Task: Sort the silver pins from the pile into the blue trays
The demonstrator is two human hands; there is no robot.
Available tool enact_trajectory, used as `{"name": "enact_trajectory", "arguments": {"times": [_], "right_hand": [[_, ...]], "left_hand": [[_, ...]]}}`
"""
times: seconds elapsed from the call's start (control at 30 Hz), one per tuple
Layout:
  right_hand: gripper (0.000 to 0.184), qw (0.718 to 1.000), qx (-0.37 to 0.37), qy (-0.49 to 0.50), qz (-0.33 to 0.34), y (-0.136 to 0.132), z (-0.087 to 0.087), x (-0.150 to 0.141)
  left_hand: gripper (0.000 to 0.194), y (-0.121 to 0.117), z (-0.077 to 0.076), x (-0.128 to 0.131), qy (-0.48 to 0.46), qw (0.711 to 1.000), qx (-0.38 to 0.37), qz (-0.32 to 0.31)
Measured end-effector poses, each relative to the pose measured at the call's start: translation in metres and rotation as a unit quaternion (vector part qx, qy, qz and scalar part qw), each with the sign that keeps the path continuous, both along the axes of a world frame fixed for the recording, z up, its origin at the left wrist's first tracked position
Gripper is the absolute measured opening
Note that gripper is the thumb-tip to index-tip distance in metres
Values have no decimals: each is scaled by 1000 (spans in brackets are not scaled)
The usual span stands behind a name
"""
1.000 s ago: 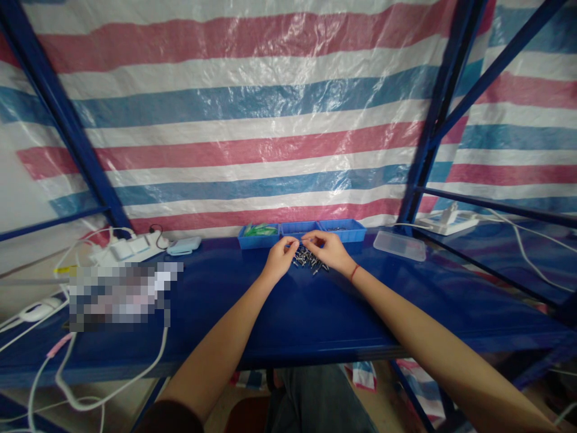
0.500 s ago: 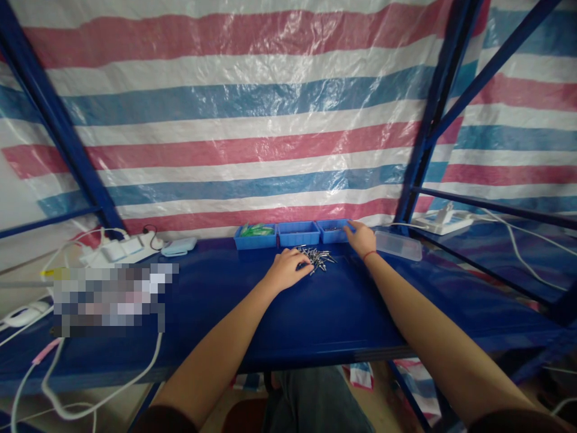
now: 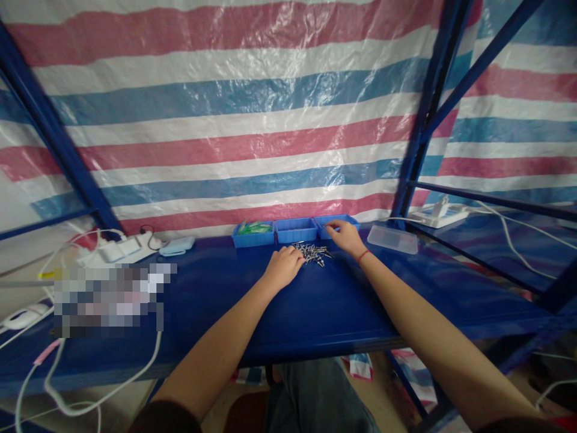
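A heap of small, slim silver metal pieces (image 3: pixel 317 254) lies on the blue tabletop (image 3: pixel 315 307); their exact kind is too small to tell. My left hand (image 3: pixel 283 266) rests at the heap's left edge, fingers curled and pressed together; whatever they hold is hidden. Above and right of the heap is my right hand (image 3: pixel 347 239), wearing a red string at the wrist. Its thumb and fingers are pinched together over the front of the right blue bin (image 3: pixel 350 220), and I cannot make out what is between them. Beside it stands the middle blue bin (image 3: pixel 296 232).
A left blue bin (image 3: pixel 253 242) holds green pieces (image 3: pixel 255 228). A clear plastic lid or tray (image 3: pixel 392 239) lies to the right. At left are a light blue case (image 3: pixel 177 246), a power strip (image 3: pixel 119 249) and white cables (image 3: pixel 103 409). Blue frame posts (image 3: pixel 424 120) flank the table.
My right hand has moved left and slightly toward me, from inside the right bin to its front edge. My left hand's fingers have closed more beside the metal heap.
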State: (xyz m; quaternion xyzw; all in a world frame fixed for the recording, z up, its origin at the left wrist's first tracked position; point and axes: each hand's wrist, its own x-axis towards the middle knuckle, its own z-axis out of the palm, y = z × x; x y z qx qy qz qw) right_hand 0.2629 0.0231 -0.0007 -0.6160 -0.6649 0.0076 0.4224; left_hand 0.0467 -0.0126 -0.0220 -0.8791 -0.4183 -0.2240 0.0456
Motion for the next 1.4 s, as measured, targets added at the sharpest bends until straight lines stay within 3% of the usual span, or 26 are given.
{"name": "enact_trajectory", "arguments": {"times": [0.1, 0.2, 0.33, 0.57, 0.93, 1.4], "right_hand": [[21, 995, -10, 8, 103, -5, 2, -15], [20, 971, -23, 60, 231, -9, 0, -33], [26, 940, -25, 133, 312, -12, -2, -52], [32, 930, -24, 205, 303, -19, 3, -55], [29, 916, -18, 214, 340, -22, 5, -59], [20, 938, 35, 145, 314, -19, 2, -57]], "left_hand": [[21, 8, 0, -2, -110, 994, 8, 17], [18, 16, 0, -6, -213, 977, -3, -2], [16, 21, 0, -8, -273, 961, -34, -18], [17, 22, -2, -6, -295, 952, -65, -41], [19, 19, -1, -5, -330, 936, -98, -69], [16, 16, 4, -6, -375, 924, -64, -32]]}}
